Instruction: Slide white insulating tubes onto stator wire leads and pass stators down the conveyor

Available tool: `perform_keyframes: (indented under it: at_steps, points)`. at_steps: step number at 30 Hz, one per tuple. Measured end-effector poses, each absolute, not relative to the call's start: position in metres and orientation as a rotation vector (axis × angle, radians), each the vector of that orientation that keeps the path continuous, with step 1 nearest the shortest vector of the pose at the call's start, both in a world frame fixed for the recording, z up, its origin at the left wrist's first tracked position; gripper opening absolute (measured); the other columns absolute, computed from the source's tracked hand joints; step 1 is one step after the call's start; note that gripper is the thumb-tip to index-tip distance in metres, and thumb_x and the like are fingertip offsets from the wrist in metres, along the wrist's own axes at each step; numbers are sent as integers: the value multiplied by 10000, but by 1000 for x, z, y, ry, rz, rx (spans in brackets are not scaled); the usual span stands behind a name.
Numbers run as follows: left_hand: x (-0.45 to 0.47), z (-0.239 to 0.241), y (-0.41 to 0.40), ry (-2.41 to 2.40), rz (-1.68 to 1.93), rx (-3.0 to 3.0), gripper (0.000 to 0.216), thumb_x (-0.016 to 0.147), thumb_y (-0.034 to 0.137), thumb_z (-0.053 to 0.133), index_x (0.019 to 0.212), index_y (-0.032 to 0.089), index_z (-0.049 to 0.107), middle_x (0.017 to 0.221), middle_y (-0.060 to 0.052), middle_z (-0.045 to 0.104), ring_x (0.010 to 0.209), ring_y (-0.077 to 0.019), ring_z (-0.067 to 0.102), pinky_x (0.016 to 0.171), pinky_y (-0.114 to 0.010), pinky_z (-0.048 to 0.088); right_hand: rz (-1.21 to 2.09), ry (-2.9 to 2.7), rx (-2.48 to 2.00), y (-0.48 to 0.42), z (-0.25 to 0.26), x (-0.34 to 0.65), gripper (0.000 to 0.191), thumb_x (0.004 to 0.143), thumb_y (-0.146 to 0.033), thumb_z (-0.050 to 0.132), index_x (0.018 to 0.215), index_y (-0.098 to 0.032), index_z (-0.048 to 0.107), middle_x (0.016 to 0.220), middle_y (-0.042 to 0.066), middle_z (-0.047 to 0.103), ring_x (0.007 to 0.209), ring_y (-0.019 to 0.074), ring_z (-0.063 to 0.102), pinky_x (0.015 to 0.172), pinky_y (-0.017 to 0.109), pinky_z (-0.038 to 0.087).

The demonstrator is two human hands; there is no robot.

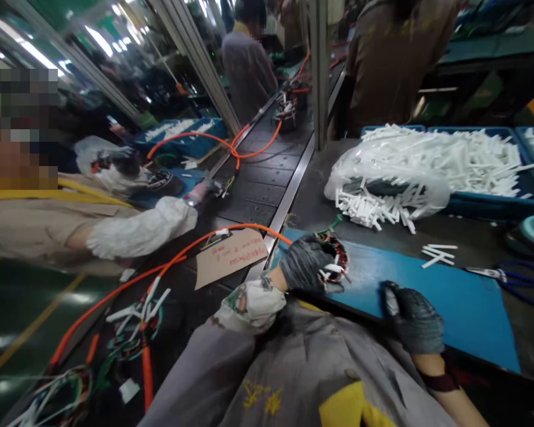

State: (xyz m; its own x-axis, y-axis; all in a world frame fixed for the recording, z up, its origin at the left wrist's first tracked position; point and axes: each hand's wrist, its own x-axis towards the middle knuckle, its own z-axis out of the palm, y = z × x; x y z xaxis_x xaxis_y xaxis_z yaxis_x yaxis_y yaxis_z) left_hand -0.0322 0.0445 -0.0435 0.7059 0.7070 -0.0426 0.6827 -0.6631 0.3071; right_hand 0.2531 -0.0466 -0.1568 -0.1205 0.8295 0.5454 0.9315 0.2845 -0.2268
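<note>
The left hand [307, 264] holds a wire coil [343, 254] in closed fingers; the right hand [413, 315], half-curled, looks empty.

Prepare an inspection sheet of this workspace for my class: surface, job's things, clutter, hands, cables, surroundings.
Surface: blue mat on a dark bench.
Job's things: wire coil on the mat, white tube ends showing; blue bin heaped with white tubes.
Clutter: loose tubes and scissors near the mat's far edge; plastic bag with tubes spilling out; cardboard with red writing.
Hands: gloved left hand holds the coil; gloved right hand at the mat's near edge, too blurred to tell whether it holds anything.
Cables: orange cable arching behind the cardboard.
Surroundings: conveyor; co-worker's white sleeve, left.
</note>
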Motion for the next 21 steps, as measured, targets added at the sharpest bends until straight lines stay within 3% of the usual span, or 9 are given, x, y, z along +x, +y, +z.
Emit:
perform_keyframes:
  at_steps: [3, 5, 8, 11, 13, 15, 18, 21]
  points:
    - [-19, -45, 36, 842, 280, 2823, 464, 840, 542, 649, 1121, 177, 706, 1233, -123, 694, 1261, -306, 574, 1196, -534, 296, -126, -1998, -1554, -45, -153, 260, 324, 991, -355, 504, 1045, -151, 750, 894, 103, 751, 777, 208, 683, 708, 306, 507]
    - [-27, -42, 29, 742, 478, 2855, 585, 836, 615, 623, 1255, 208, 644, 1343, -110, 639, 1328, -304, 516, 1219, -537, 248, -55, -2014, -1496, -44, -151, 266, 339, 1005, -363, 481, 1057, -149, 739, 917, 104, 756, 808, 210, 698, 727, 307, 525]
    - [-64, -40, 14, 1054, 773, 2715, 741, 794, 715, 619, 1318, 192, 591, 1375, -133, 606, 1294, -292, 536, 1170, -474, 355, -37, -2033, -1410, -45, -151, 272, 326, 1011, -341, 480, 1061, -135, 729, 927, 103, 761, 818, 210, 708, 737, 308, 537]
    - [-114, -51, -3, 1861, 394, 2354, 694, 824, 593, 663, 1364, 169, 558, 1392, -156, 588, 1272, -314, 555, 1113, -454, 422, -58, -2019, -1405, -46, -151, 273, 317, 1009, -339, 489, 1065, -139, 728, 930, 97, 764, 821, 215, 712, 745, 316, 540]
    - [-145, -65, -13, 2112, -127, 2064, 729, 799, 521, 705, 1414, 173, 525, 1458, -167, 539, 1309, -368, 522, 1111, -512, 408, -57, -2009, -1420, -46, -150, 270, 320, 1009, -351, 490, 1060, -146, 731, 926, 93, 764, 819, 217, 713, 740, 318, 538]
    - [-167, -80, -17, 2217, -392, 1851, 719, 856, 468, 649, 1487, 182, 455, 1563, -163, 421, 1404, -398, 423, 1131, -546, 375, -43, -2009, -1430, -46, -149, 267, 327, 1009, -362, 489, 1054, -151, 734, 923, 91, 764, 819, 218, 714, 732, 318, 536]
    - [-182, -96, -9, 2288, -298, 1833, 615, 950, 375, 538, 1505, 132, 435, 1600, -197, 340, 1467, -405, 331, 1164, -562, 325, -35, -2007, -1448, -44, -149, 264, 331, 1007, -368, 491, 1056, -151, 735, 923, 93, 763, 816, 222, 712, 726, 322, 532]
    - [-183, -97, 19, 2300, -116, 1926, 574, 950, 379, 569, 1440, 89, 495, 1530, -246, 422, 1418, -407, 401, 1148, -601, 328, -43, -2014, -1479, -44, -152, 264, 352, 1010, -372, 477, 1068, -138, 733, 931, 104, 759, 808, 230, 706, 735, 337, 532]
